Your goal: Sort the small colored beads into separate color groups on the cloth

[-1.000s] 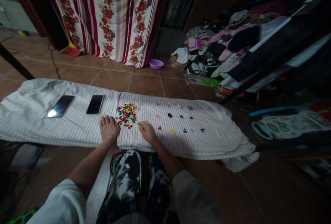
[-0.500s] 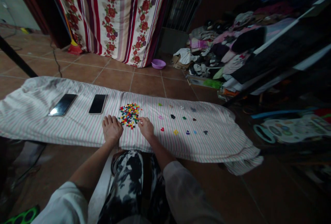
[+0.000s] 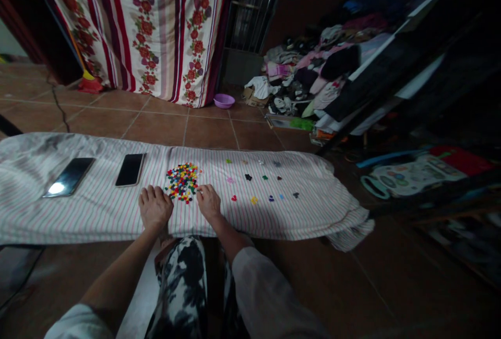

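low light, so we can't resolve the individual pieces in the pile of small coloured pieces at centre frame; shapes are unreadable, only mixed reds, yellows, blues and greens. the lower frame is taken up by our forearms, sleeves and patterned trousers, which hide the near edge of the striped cloth in the middle. left edge of the cloth is cut off by the frame.

left hand: grip loose, fingers lying flat and together on the cloth, holding nothing, just left of the pile. right hand: palm down, fingertips at the pile's lower right edge; we can't tell whether it's pinching a piece or only touching.

pile is a rough blob, no clear long axis. right of it, scattered single pieces lie in loose rows running left-right across the cloth.

two phones and lie face up at centre left, long axes pointing away from us, tilted slightly right.
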{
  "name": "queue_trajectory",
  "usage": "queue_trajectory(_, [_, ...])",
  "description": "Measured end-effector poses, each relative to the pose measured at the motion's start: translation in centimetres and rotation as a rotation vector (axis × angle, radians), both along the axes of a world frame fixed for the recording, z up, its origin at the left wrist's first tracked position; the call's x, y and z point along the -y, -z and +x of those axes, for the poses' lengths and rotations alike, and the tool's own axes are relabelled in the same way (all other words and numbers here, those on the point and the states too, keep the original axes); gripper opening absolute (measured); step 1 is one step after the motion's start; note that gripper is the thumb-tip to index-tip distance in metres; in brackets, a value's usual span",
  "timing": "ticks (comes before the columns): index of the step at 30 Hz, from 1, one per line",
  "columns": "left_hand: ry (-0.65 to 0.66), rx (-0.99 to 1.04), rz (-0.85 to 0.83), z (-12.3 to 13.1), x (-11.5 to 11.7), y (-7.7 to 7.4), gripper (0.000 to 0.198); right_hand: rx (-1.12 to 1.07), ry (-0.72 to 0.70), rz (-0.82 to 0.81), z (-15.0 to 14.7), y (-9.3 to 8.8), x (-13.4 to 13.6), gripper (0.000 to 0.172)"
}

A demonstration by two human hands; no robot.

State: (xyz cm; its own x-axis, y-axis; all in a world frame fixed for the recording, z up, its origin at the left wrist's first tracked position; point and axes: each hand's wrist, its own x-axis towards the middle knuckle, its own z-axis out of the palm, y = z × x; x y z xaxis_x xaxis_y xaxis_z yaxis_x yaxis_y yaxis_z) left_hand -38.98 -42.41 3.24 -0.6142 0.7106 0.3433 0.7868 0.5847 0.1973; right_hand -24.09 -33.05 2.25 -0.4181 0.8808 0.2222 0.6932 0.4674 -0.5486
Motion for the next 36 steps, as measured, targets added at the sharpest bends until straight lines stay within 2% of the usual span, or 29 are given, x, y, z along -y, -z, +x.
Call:
queue_trajectory(13, [-0.019, -0.039, -0.054, 0.3, -0.1, -0.8, 0.04, -0.175, 0.045, -0.034, 0.3, 0.8, -0.4, 0.019])
queue_trajectory(18, [-0.009, -0.066, -0.061, 0.3, 0.0, -0.7, 0.039, -0.33, 0.022, -0.008, 1.6, 0.0, -1.5, 0.024])
queue_trajectory(22, [-0.009, -0.089, -0.069, 0.3, 0.0, -0.6, 0.038, -0.415, 0.07, -0.001, 4.8, -0.9, -4.5, 0.023])
queue_trajectory(26, [-0.013, -0.11, -0.073, 0.2, -0.1, -0.5, 0.038, -0.397, 0.288, 0.045, 10.2, -1.2, -8.9, 0.023])
queue_trajectory(31, [-0.021, -0.107, -0.085, 0.2, -0.2, -0.5, 0.037, -0.274, 0.467, 0.048, 17.3, -0.9, -13.5, 0.028])
queue_trajectory(36, [-0.023, -0.101, -0.097, 0.3, -0.2, -0.6, 0.037, -0.082, 0.61, -0.042, 20.9, -0.8, -15.7, 0.032])
